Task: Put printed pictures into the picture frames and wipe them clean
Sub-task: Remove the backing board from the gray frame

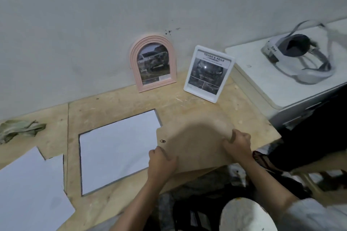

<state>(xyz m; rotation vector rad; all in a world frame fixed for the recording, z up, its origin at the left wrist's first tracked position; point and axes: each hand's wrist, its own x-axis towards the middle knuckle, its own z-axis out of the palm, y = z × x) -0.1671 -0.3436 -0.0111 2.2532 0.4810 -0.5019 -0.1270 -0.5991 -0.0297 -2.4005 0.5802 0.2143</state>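
Both forearms come in from around 6 o'clock, bare, angling up toward 12; left hand [161, 161] knuckles up, fingers curled over toward 1 o'clock, gripping; right hand [238, 143] a bit higher, at 2 o'clock from the left, thumb up, pinching.

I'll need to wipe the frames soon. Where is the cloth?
In the head view, the crumpled green cloth lies at the far left of the wooden table, by the wall.
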